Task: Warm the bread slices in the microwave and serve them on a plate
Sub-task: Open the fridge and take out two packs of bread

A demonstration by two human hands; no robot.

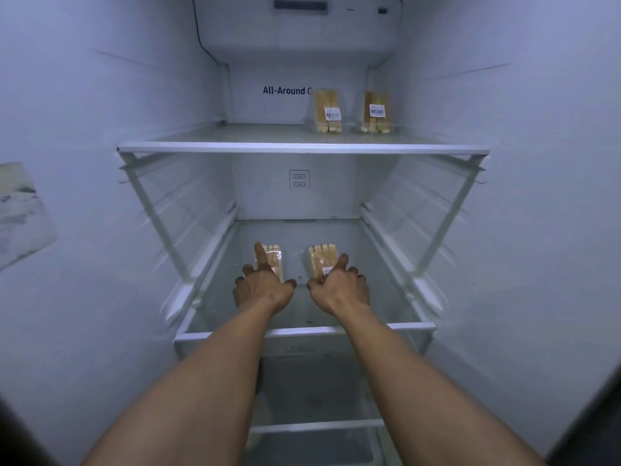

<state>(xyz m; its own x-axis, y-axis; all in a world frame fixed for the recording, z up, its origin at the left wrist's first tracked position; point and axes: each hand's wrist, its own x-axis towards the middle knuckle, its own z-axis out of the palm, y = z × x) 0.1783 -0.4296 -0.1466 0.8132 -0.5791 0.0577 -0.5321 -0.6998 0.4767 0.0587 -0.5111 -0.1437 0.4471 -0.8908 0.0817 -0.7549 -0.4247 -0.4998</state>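
- Four clear-wrapped bread packs in the open fridge (pixel 100 95), two per shelf.
- Upper shelf (pixel 302 149), right of centre: far-left bread pack (pixel 326 112) and far-right bread pack (pixel 374 112). They stand upright just beside each other, each with one white barcode label.
- Lower shelf (pixel 302 332): near-left bread pack (pixel 275 258) and near-right bread pack (pixel 321 257). They lie flat near the middle with a small gap between them.
- Two hands, both reaching in over the lower shelf's front rim, one at each near pack.
- Left hand (pixel 263 287): palm down at the near end of the near-left bread pack. The index finger runs straight along the pack's left edge and the thumb is spread out to the right. The other fingers are bent. The hand is wide and not closed round the pack.
- Right hand (pixel 339 287): palm down over the near end of the near-right bread pack, partly covering its label. The index finger lies on the pack's right side, the thumb is out to the left, and the other fingers are curled. Cannot tell if it grips or only touches.
- Both forearms are extended and bare, converging toward the shelf's middle. The thumbs are near each other but apart.
- One vent grille (pixel 299 179) on the back wall between the shelves.
- One more compartment (pixel 312 445) below.
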